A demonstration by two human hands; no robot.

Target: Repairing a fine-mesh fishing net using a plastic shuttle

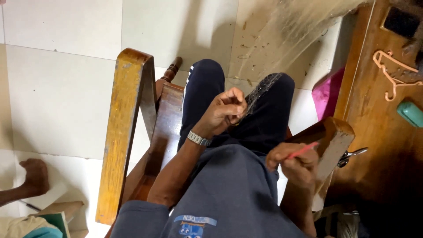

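I sit in a wooden armchair [125, 128], looking down at my lap in dark trousers. My left hand [224, 111], with a metal watch on the wrist, pinches a bundle of thin dark fibres [262, 90] that fans out over my right knee toward the floor. My right hand [296, 164] is closed around a thin pink stick [304, 150], held near the chair's right armrest [332, 136]. The two hands are apart, the right one lower and nearer to me.
A wooden table [383, 132] at the right carries a pink hanger [390, 72] and a teal block [412, 113]. A magenta bag [328, 92] leans by it. Metal scissors [351, 155] poke out beside the armrest. Another person's fist [35, 176] rests on the tiled floor at lower left.
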